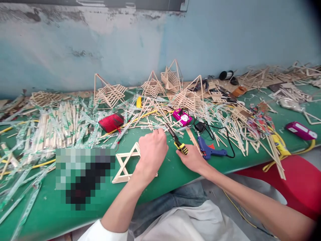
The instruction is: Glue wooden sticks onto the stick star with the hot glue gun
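My left hand (152, 149) is closed in a pinch above the green tabletop; what its fingers hold, if anything, is hidden. Beneath and to the left of it lies a six-pointed star frame (122, 167) of thin wooden sticks, partly covered by the hand. My right hand (192, 159) is wrapped round the yellow-and-black handles of a pair of pliers (181, 147), whose dark jaws point up and left, close to my left fingertips. Just right of that hand is a blue glue gun (208, 149) with an orange trigger and a dark cord.
Wrapped chopsticks (57, 125) and torn wrappers cover the left side. Stacked stick stars (110, 92) stand by the wall. A red object (111, 122), a purple power strip (182, 117), loose sticks and yellow cables lie behind my hands. A red stool (296, 184) stands at right.
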The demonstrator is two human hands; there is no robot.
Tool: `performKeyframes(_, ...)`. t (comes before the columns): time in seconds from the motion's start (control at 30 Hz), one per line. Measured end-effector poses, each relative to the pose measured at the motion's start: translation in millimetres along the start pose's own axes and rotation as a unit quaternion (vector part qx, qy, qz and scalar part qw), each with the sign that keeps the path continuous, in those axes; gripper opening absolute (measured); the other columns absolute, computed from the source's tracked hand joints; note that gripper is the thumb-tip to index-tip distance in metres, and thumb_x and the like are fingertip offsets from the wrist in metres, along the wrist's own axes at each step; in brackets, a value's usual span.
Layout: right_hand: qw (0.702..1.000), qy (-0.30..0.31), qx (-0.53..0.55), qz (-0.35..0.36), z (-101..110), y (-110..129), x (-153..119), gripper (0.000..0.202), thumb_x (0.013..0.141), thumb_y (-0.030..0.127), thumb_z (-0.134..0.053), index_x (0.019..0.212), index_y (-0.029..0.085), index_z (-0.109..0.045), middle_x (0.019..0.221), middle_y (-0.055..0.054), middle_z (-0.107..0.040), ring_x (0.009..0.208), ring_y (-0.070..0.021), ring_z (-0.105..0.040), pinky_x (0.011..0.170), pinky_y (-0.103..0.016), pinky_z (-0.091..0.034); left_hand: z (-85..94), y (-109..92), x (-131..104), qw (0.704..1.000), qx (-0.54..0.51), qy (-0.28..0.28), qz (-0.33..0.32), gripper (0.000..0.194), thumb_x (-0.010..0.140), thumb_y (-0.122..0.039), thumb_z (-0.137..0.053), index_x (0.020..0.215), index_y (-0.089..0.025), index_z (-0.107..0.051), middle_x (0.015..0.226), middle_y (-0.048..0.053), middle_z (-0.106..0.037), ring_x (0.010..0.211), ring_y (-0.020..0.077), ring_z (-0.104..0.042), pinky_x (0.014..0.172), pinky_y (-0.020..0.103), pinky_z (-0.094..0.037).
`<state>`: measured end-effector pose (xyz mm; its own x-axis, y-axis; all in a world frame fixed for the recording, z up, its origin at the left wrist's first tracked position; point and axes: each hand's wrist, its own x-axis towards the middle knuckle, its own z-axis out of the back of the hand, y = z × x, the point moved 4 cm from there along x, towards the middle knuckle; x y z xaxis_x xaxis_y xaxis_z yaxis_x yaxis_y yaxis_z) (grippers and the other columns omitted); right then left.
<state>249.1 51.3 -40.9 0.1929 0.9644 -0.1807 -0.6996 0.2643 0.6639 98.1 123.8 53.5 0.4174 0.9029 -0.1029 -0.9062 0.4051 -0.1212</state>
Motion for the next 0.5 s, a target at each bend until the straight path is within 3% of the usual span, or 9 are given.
performKeyframes(0.13,1.000,-0.004,-0.002,-0.003,1.3,0.2,-0.4,0.026,0.086,0.034,-0.056,0.063,0.022,-0.053,0.057,0.000,-0.058,0.056,-0.0152,-0.042,0.056,-0.028,-0.030,-1.5,0.6,-2.0,1.000,0.002,0.004,-0.004,0.029,0.084,-0.003,-0.040,0.097,-0.015,-0.064,0.088,0.013,-0.073,0.086,0.0320,-0.076,0.065,0.032,-0.048)
performKeyframes(0.33,1.000,0.013,-0.013,-0.010,-4.4,-5.9,5.2,0.034,0.086,0.035,-0.056,0.057,0.024,-0.045,0.051,0.002,-0.051,0.051,-0.0139,-0.036,0.053,-0.028,-0.027,-5.9,4.4,5.1,1.000,-0.006,0.026,0.002,0.028,0.085,-0.003,-0.041,0.095,-0.014,-0.064,0.087,0.013,-0.072,0.087,0.0279,-0.076,0.065,0.028,-0.047)
performKeyframes(0.5,1.000,0.015,-0.023,0.001,-5.1,-5.4,7.8,0.032,0.086,0.034,-0.056,0.057,0.024,-0.045,0.051,0.002,-0.052,0.051,-0.0139,-0.035,0.053,-0.029,-0.025,-5.2,7.7,2.4,0.999,-0.035,0.038,0.016,0.030,0.085,-0.002,-0.040,0.095,-0.015,-0.065,0.089,0.015,-0.073,0.087,0.0332,-0.076,0.068,0.035,-0.051)
